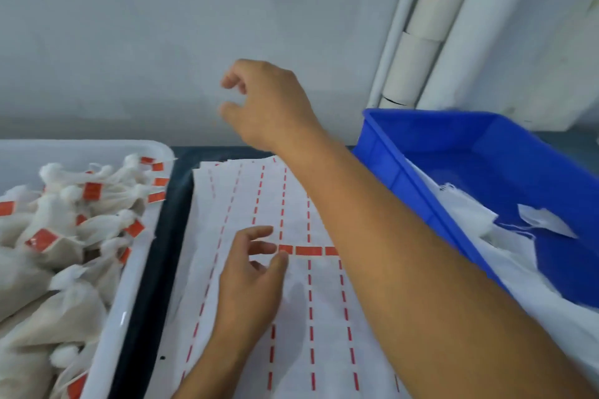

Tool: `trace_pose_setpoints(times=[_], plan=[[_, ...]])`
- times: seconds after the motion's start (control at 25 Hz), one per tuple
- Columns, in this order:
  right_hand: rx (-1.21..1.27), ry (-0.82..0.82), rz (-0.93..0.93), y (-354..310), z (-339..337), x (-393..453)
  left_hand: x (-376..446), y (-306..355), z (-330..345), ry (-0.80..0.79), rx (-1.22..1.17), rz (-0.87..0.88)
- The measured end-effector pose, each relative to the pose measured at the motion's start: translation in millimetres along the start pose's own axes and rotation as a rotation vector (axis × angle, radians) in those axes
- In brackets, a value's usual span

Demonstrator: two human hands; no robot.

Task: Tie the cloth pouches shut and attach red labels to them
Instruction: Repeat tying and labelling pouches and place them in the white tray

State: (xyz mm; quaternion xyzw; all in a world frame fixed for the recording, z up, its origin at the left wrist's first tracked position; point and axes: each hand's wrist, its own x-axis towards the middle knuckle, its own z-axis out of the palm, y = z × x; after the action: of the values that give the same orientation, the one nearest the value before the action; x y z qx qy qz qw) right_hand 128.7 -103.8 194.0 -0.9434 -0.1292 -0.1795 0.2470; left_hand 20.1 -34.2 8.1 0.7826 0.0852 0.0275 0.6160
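Head view. Label sheet (291, 285), mid-table: left hand (249, 282) rests on it, fingers loose, tips by the last red labels (308, 250), likely to peel one. Right hand (265, 100) hangs above the far edge, loosely curled, empty. Tied, labelled pouches (58, 236) fill the white tray (136, 269), left. Blue bin (421, 172), right, holds white cloth (470, 220). The right forearm crosses the sheet.

Left hand (249, 282) low, fingers loosely spread; right hand (269, 104) raised on outstretched arm, fingers curled, empty.
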Motion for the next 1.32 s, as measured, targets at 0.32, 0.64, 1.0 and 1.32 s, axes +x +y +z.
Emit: trace_pose_setpoints(times=[0.32,0.64,1.0,1.32], plan=[[-0.293,-0.003,0.498,148.3,-69.0,-28.7,0.4,6.4,8.3,-0.008,0.022,-0.05],[-0.412,-0.299,0.768,220.0,-80.6,-71.7,-1.8,8.4,8.4,-0.072,0.004,-0.055],[-0.48,-0.072,0.759,235.5,-63.0,-81.1,-3.1,10.9,7.5,-0.083,-0.004,-0.069],[-0.529,-0.033,0.777,237.3,-73.4,-81.8,-4.5,10.0,7.4,-0.083,0.007,-0.048]])
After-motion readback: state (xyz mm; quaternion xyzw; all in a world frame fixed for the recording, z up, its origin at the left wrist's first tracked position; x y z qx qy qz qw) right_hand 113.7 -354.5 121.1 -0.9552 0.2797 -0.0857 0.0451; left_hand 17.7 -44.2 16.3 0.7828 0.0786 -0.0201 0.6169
